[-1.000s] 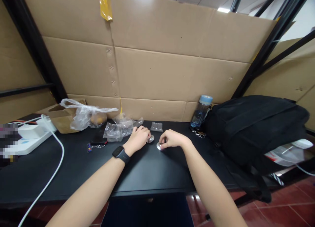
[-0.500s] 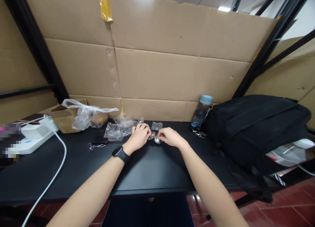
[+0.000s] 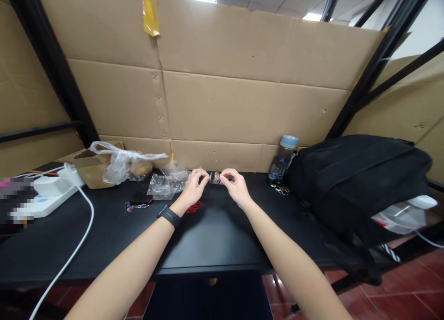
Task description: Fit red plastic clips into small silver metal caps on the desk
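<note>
My left hand (image 3: 196,185) is closed in a pinch over the table, holding a small shiny metal cymbal (image 3: 210,177) at its fingertips. Facing it, my right hand (image 3: 236,187) pinches a second small cymbal (image 3: 217,176), with a bit of red showing at the fingers. The two discs are nearly edge-on with a narrow space between them; fine detail is too small to make out. A coiled red cord (image 3: 194,207) lies on the black table (image 3: 215,241) beside my left wrist. Behind the hands is a clear plastic wrapper, partly hidden.
Crumpled clear plastic bags (image 3: 161,186) lie left of my hands, near a keychain (image 3: 139,206). Farther left are a tied plastic bag (image 3: 120,165) and a white power strip (image 3: 52,202). A water bottle (image 3: 281,158) and black backpack (image 3: 357,181) stand right. Cardboard (image 3: 215,112) walls the back.
Both hands have risen from the tabletop, lifting the cymbals, which lay flatter before and now face each other. The red cord beside my left wrist has come into view.
</note>
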A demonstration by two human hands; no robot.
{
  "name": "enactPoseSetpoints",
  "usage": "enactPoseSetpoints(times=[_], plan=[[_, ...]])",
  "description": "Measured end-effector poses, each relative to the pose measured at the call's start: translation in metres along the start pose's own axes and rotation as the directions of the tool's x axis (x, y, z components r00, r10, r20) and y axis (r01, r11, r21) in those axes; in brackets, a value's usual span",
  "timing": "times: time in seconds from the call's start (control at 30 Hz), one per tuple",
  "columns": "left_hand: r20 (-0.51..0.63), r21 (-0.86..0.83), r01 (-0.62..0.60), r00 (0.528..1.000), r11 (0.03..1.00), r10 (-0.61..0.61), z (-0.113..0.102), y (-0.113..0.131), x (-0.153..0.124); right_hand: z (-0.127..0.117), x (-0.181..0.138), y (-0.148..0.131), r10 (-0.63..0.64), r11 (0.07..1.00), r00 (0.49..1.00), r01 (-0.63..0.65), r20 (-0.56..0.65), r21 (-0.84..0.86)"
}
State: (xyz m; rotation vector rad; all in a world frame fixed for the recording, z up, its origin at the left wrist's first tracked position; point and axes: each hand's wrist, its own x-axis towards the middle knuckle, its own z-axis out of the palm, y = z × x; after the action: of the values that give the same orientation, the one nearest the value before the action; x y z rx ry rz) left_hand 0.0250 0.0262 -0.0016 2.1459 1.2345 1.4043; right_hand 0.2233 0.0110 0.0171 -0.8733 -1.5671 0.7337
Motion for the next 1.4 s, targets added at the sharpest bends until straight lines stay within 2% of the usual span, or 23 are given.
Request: enactPoseSetpoints(times=[0.17, 0.27, 0.43, 0.57, 0.67, 0.77, 0.87, 0.97, 1.03, 1.13, 1.23, 1.4], plan=[[0.043, 0.057, 0.006, 0.999, 0.998, -0.009, 0.002, 0.011, -0.004, 0.01, -0.006, 0.002, 0.174, 0.956, 0.978, -0.196, 0.118, 0.218], [0.047, 0.085, 0.012, 0.999, 0.996, -0.016, 0.001, 0.015, -0.005, 0.009, -0.008, -0.002, 0.226, 0.915, 0.96, -0.268, 0.168, 0.3], [0.072, 0.139, -0.01, 0.997, 0.99, 0.0, 0.0, 0.017, -0.005, 0.0, -0.008, -0.006, 0.253, 0.894, 0.938, -0.32, 0.236, 0.315], [0.087, 0.185, -0.039, 0.996, 0.982, 0.023, 0.0, 0.02, -0.006, -0.001, -0.007, -0.007, 0.255, 0.905, 0.937, -0.319, 0.24, 0.282], [0.116, 0.247, -0.063, 0.993, 0.967, 0.035, 0.001, 0.02, -0.006, -0.004, -0.004, -0.008, 0.229, 0.937, 0.953, -0.271, 0.198, 0.222], [0.197, 0.379, -0.127, 0.979, 0.917, 0.054, 0.006, 0.016, -0.006, -0.017, 0.004, -0.007, 0.214, 0.968, 0.975, -0.22, 0.062, 0.12], [0.369, 0.461, -0.237, 0.928, 0.855, 0.059, 0.012, 0.007, -0.004, -0.039, 0.013, -0.001, 0.152, 0.984, 0.984, -0.159, -0.091, -0.075], [0.509, 0.454, -0.301, 0.86, 0.839, 0.033, 0.014, 0.0, -0.003, -0.059, 0.019, 0.004, 0.086, 0.948, 0.987, -0.122, -0.132, -0.294], [0.556, 0.438, -0.329, 0.831, 0.837, 0.036, 0.014, -0.001, -0.004, -0.067, 0.019, 0.005, 0.067, 0.891, 0.992, -0.108, -0.109, -0.44], [0.57, 0.429, -0.364, 0.819, 0.826, 0.065, 0.01, 0.004, -0.006, -0.069, 0.016, 0.001, 0.074, 0.812, 0.997, -0.074, -0.023, -0.579], [0.579, 0.437, -0.391, 0.811, 0.81, 0.079, 0.006, 0.012, -0.01, -0.065, 0.011, -0.006, 0.126, 0.785, 0.985, -0.027, 0.116, -0.619], [0.604, 0.438, -0.405, 0.794, 0.802, 0.071, 0.0, 0.021, -0.016, -0.057, 0.005, -0.014, 0.178, 0.763, 0.933, 0.071, 0.314, -0.642]])
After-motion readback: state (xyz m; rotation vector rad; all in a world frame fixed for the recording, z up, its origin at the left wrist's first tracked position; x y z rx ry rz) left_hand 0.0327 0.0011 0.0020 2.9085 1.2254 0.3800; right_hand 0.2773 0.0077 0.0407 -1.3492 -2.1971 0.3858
